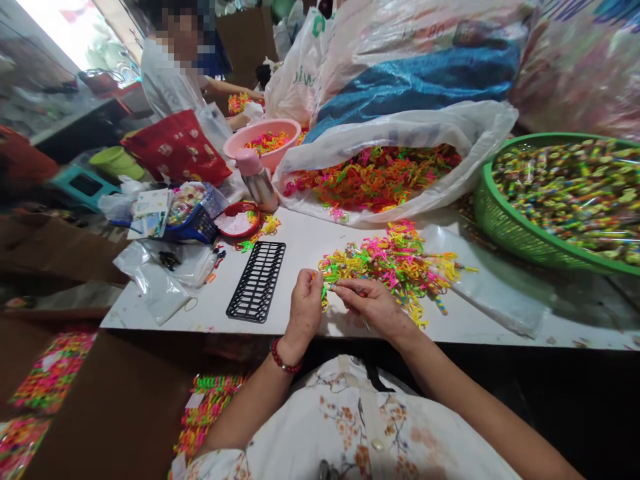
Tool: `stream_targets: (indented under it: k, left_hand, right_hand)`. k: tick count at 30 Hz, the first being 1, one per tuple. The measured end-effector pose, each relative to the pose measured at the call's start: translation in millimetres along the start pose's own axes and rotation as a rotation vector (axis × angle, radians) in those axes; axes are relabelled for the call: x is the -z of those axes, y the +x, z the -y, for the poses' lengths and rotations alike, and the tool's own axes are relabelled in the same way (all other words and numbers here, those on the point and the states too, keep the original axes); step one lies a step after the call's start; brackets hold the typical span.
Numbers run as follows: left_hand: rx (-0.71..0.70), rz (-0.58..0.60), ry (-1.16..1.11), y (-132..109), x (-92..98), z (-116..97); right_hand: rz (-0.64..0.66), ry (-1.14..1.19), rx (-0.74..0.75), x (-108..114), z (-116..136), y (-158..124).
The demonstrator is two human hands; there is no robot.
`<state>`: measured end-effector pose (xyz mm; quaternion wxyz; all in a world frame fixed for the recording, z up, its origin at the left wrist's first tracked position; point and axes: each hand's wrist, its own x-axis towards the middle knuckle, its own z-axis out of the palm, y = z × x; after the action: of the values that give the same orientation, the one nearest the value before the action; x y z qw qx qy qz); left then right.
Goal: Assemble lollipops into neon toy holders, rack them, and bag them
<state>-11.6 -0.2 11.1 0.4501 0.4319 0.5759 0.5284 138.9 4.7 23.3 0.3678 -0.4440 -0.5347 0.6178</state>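
My left hand (306, 303) is closed, pinching small coloured plastic pieces (325, 298); green and yellow bits hang below the fingers. Close to its right, my right hand (375, 307) is closed around a thin metal tool (361, 291), whose kind I cannot make out. The tool's tip reaches the pieces at the left fingertips. Just beyond both hands lies a loose heap of bright plastic pieces (387, 260) in yellow, pink, orange and green. To the left of my hands, a black slotted plastic rack (257, 280) rests flat on the white table (300, 233).
Behind the heap, a large white sack (480, 133) gapes with more pieces. A green basket (545, 243) of wrapped items stands right, beside clear plastic bags (495, 293). Left are a steel flask (260, 183), a red basket (237, 230) and a blue basket (195, 230). Another person (170, 87) works behind.
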Motion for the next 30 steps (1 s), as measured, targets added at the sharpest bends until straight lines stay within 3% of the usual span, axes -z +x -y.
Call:
stream_targets:
  k: [5, 9, 13, 16, 18, 23, 26, 30]
  left_hand:
    - [0.083, 0.020, -0.086, 1.6, -1.9, 2.2]
    - [0.028, 0.026, -0.055, 13.3, -11.3, 5.6]
    - [-0.080, -0.060, -0.025, 49.0, -25.1, 4.1]
    - [-0.127, 0.050, 0.233, 90.9, -35.9, -1.9]
    - [-0.142, 0.120, 0.433, 123.6, -45.2, -6.3]
    - [-0.118, 0.031, 0.554, 200.0, -80.0, -9.7]
    - [-0.050, 0.038, 0.557, 225.6, -97.7, -3.9]
    - [0.053, 0.067, 0.438, 230.3, -101.7, 6.9]
  right_hand:
    - [-0.036, -0.223, 0.221, -6.8, 5.3, -3.1]
    - [-0.085, -0.379, 0.306, -0.5, 4.2, 1.3]
    - [-0.335, -0.330, 0.288, 31.2, 1.4, 4.1]
    - [-0.443, -0.126, 0.158, 58.9, 3.2, -4.6]
    - [-0.414, 0.114, 0.030, 71.3, 5.5, -14.1]
    - [-0.237, 0.603, -0.198, 72.6, 5.3, -31.4]
    - [-0.151, 0.624, -0.177, 64.4, -1.4, -33.8]
    - [-0.138, 0.486, -0.167, 59.7, -8.2, -35.8]
